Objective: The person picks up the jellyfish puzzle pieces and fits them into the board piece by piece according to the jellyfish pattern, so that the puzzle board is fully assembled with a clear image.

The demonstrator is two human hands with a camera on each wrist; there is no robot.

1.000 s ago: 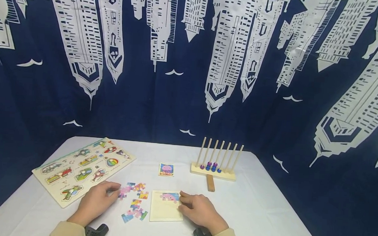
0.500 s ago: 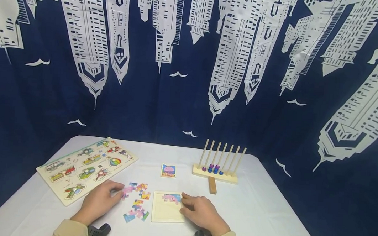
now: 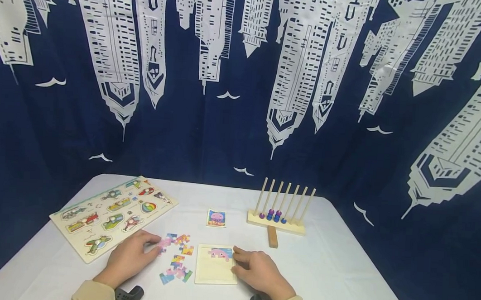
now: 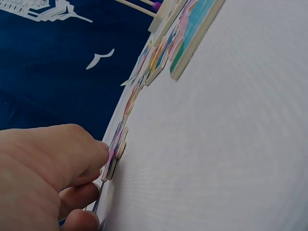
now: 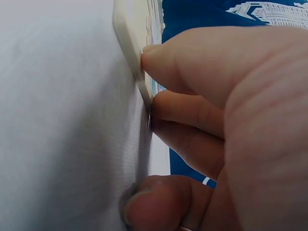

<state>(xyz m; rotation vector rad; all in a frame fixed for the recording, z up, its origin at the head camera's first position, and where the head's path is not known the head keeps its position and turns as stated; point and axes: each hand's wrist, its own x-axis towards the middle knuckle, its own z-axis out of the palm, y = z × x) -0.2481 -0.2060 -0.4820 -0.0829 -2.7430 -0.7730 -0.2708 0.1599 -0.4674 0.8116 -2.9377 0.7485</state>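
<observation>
Seems mid-assembly: relaxed right hand (image 3: 260,269) rests on part-filled puzzle tray (image 3: 213,274) at its three o'clock edge, left hand (image 3: 130,255), fingers loose, nothing pinched, nears jigsaw pieces (image 3: 178,258) at tray's nine o'clock; next likely calls for picking one.

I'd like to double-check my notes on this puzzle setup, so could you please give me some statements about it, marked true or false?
1. The right hand touches the square tray. True.
2. The loose pieces lie to the right of the tray. False: they lie to its left, near the left hand.
3. The small picture card lies beyond the tray. True.
4. The tray is completely filled. False: the fitted pieces cover only part of it.
5. The brown block lies in front of the bead rack. True.
</observation>
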